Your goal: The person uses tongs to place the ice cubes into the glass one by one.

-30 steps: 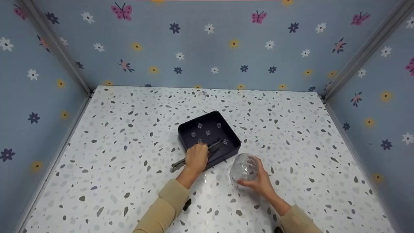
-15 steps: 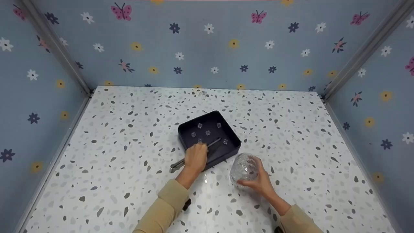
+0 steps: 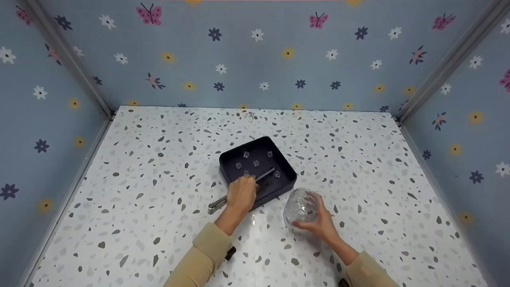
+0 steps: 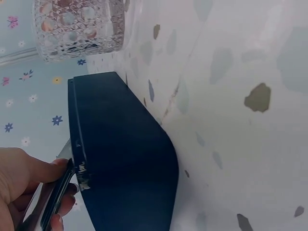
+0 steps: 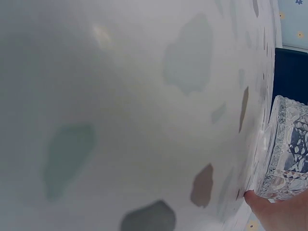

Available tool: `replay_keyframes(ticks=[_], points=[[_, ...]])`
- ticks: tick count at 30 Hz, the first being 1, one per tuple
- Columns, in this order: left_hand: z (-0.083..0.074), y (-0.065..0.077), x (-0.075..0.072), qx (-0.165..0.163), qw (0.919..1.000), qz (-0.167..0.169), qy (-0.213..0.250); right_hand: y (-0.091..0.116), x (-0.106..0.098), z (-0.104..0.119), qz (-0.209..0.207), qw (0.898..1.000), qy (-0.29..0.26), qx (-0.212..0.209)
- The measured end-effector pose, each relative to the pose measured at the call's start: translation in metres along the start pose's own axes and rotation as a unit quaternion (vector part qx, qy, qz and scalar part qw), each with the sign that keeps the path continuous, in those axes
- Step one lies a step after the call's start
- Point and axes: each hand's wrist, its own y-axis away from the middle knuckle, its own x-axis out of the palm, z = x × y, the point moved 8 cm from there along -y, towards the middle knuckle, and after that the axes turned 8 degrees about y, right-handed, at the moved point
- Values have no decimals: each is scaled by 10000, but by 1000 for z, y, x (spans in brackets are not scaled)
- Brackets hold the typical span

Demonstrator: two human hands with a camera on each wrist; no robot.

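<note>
Pinching metal tongs (image 3: pixel 217 205) in left grip (image 3: pixel 242 194), partway along length, over black tray (image 3: pixel 275 195), with tips just beside clear cube (image 3: pixel 277 174). Clasping patterned glass (image 3: pixel 298 207) by side with right grip (image 3: pixel 322 221), near tray's right corner.

The left forearm (image 3: pixel 228 220), in a tan fabric sleeve (image 3: pixel 201 257) with a broad cuff, enters from 7 o'clock in the head view and points toward 1 o'clock. The bare left hand (image 3: pixel 241 194) shows its back, fingers curled into a firm grip; the left wrist view has it at 8 o'clock, thumb (image 4: pixel 45 171) extended toward 3 o'clock.

The right forearm (image 3: pixel 342 251), in a matching tan sleeve (image 3: pixel 368 271), slants toward 10 or 11 o'clock. The bare right hand (image 3: pixel 320 221) curves in a wide grasp, thumb toward 9 o'clock, fingers toward 11. The right wrist view has it at 4 o'clock, only partly visible.
</note>
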Motion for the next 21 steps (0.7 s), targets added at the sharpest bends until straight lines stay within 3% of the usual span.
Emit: replay_keyframes(ticks=[10, 21], points=[[-12, 4, -18, 195, 9992, -331, 90, -1, 0, 1, -21, 9998, 206, -76], [-27, 10, -32, 307, 9984, -295, 379, 0, -1, -2, -19, 9995, 274, 128]])
